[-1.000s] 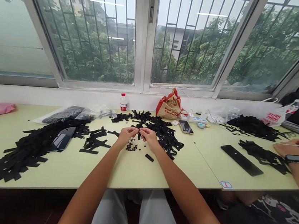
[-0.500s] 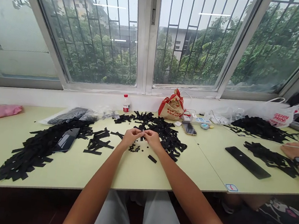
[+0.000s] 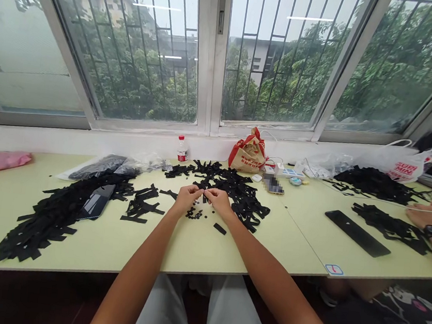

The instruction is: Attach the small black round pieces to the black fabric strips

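My left hand (image 3: 188, 198) and my right hand (image 3: 217, 199) meet over the table, thumbs and fingertips pinched close together. Between them shows a short black fabric strip (image 3: 204, 199), held at the fingertips; its finer detail is too small to make out. Just below my hands lie several small black rings (image 3: 193, 213). A single black strip (image 3: 220, 229) rests beside my right forearm. Right behind my hands spreads a heap of black strips (image 3: 248, 202), and a smaller group (image 3: 143, 203) is left of my left hand.
A long pile of black strips (image 3: 44, 215) stretches along the left, with a dark flat device (image 3: 97, 201) against it. At the back stand a bottle (image 3: 182, 149) and a paper bag (image 3: 247, 152). To the right, another person's hand (image 3: 424, 216) works near a black slab (image 3: 356, 233).
My fingertips have shifted slightly against each other, and a little more black shows between them. The view has tilted a touch. The piles lie as before.
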### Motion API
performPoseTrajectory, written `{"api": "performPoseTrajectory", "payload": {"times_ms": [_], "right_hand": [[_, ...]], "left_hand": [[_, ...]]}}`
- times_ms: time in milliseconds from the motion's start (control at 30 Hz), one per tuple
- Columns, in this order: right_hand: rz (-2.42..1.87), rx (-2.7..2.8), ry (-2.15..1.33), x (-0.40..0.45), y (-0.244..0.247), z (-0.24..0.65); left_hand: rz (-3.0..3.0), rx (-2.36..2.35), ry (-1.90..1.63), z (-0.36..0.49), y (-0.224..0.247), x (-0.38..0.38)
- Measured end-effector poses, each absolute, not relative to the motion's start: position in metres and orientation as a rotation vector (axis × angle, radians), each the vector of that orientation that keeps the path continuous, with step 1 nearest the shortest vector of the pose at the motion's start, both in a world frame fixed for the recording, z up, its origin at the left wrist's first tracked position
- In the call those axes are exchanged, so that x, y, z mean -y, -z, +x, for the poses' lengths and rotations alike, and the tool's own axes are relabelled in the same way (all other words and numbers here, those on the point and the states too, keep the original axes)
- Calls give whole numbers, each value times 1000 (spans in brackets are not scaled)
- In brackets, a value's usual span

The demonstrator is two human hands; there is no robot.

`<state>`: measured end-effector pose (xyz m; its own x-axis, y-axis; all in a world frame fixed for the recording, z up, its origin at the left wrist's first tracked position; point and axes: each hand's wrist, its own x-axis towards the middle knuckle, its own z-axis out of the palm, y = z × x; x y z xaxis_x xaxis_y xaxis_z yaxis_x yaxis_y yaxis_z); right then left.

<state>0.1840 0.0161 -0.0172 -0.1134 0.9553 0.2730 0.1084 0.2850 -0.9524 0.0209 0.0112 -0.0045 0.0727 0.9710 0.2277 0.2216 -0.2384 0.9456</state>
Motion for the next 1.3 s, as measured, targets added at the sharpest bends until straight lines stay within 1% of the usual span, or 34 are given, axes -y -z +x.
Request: {"api": "performPoseTrajectory", "payload": {"times_ms": [467,767,1033,1300], "right_hand": [[-1018,1458,-1044,-16,15,184],[-1011,1473,-1152,-16,17,184],[-895,1525,-1180,-14,16,183],[-923,1510,-1179,-13,15,184]], "left_hand": [[1571,-1243,-1235,17,6,-15],[1532,-1126,-1179,16,5,-13],[1406,-1136,-1219,15,2,-11],[1545,-1124,-1211,17,2,-10]]}}
